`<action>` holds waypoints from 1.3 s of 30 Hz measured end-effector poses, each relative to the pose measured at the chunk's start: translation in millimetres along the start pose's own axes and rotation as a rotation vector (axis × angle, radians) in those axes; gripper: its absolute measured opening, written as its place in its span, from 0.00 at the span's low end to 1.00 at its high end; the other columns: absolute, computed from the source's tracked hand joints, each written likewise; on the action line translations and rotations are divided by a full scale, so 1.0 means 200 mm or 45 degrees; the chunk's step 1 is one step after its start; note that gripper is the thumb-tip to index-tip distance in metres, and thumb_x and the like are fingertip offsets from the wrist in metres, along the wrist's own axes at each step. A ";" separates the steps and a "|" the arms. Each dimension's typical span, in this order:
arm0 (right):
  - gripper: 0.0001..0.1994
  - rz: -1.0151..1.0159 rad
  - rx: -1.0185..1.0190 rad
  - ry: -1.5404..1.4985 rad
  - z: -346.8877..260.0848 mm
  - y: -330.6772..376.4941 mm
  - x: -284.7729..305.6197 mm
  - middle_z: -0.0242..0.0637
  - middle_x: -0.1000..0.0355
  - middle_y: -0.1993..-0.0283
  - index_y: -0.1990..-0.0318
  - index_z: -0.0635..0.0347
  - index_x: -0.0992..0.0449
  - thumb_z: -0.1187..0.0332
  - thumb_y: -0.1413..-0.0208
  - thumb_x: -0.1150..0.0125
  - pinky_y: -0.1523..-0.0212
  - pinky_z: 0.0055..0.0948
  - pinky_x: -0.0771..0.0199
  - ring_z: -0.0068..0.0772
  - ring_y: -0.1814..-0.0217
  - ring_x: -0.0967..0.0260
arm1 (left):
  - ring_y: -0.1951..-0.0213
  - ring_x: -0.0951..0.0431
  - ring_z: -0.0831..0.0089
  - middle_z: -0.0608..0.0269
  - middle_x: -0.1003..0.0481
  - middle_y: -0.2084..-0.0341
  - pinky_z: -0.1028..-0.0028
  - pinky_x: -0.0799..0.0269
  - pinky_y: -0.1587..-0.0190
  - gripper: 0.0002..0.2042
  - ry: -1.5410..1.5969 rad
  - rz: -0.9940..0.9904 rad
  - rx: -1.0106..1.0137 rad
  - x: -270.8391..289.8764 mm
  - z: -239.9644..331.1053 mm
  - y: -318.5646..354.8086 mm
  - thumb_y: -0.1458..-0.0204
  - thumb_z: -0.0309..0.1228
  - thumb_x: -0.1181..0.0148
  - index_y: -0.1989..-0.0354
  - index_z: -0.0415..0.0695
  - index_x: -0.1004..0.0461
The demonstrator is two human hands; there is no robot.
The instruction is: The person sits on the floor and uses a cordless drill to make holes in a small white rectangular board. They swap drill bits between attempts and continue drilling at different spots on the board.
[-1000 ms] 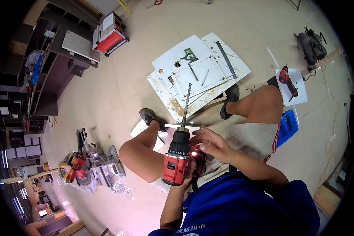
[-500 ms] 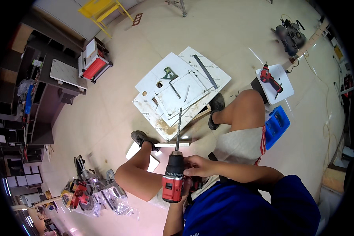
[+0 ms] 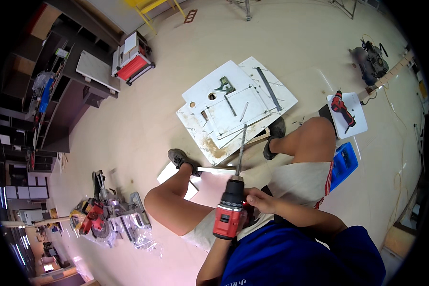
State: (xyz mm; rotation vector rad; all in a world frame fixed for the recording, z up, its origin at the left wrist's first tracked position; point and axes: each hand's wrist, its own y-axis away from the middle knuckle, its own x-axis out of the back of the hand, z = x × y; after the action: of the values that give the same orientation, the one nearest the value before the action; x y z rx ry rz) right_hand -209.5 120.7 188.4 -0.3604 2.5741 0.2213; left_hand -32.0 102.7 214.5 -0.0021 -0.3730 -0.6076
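Note:
A red and black cordless drill [image 3: 228, 209] is upright in the picture at my lap, with a long spiral drill bit [image 3: 242, 151] in its chuck. My left hand [image 3: 225, 243] grips it from below; the drill body hides most of those fingers. Close to the right side of the drill is my right hand [image 3: 261, 201], its fingers curled and their tips partly hidden. Past the bit lie stacked white boards [image 3: 202, 102] with cut holes and sawdust. On them rest a green-and-silver square [image 3: 225, 85], a dark thin tool [image 3: 230, 105], a pen [image 3: 244, 111] and a dark straight bar [image 3: 269, 89].
A second red drill [image 3: 343, 112] lies on a white-topped stand [image 3: 359, 109] beside my right knee, near a blue bin [image 3: 344, 167]. To the left stands a miter saw [image 3: 97, 217]. Farther off are a red-fronted cart [image 3: 132, 64] and an air compressor [image 3: 368, 62] with a trailing hose.
The whole view has shifted, with the boards and floor moving right in the picture. The drill has turned slightly, its bit leaning more to the right. My right thumb has come off the drill's collar.

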 end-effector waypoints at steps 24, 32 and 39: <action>0.15 0.201 1.017 1.743 -0.36 -0.38 -0.17 0.40 0.32 0.42 0.51 0.59 0.26 0.66 0.44 0.48 0.30 0.59 0.52 0.41 0.32 0.40 | 0.82 0.34 0.81 0.68 0.33 0.83 0.80 0.40 0.78 0.19 0.217 -0.095 0.370 0.41 0.24 0.16 0.47 0.22 0.49 0.46 0.32 0.36; 0.06 0.070 1.049 1.568 -0.35 -0.30 -0.06 0.35 0.32 0.66 0.66 0.57 0.27 0.70 0.53 0.42 0.33 0.51 0.42 0.34 0.54 0.30 | 0.60 0.23 0.55 0.53 0.24 0.65 0.61 0.28 0.58 0.11 -0.088 -0.127 0.353 0.26 0.15 0.17 0.48 0.30 0.39 0.57 0.42 0.25; 0.12 -0.191 1.068 1.511 -0.43 -0.30 0.01 0.35 0.32 0.71 0.71 0.58 0.29 0.68 0.65 0.35 0.42 0.43 0.35 0.36 0.63 0.31 | 0.65 0.26 0.61 0.56 0.26 0.68 0.64 0.31 0.63 0.10 -0.075 -0.204 0.199 0.24 0.19 0.14 0.48 0.29 0.43 0.58 0.40 0.26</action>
State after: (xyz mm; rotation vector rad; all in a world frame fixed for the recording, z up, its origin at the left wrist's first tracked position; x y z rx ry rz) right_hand -233.8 43.6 255.8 -0.4106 3.3287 -1.5007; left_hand 6.4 103.9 269.5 0.1613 -0.4802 -0.7360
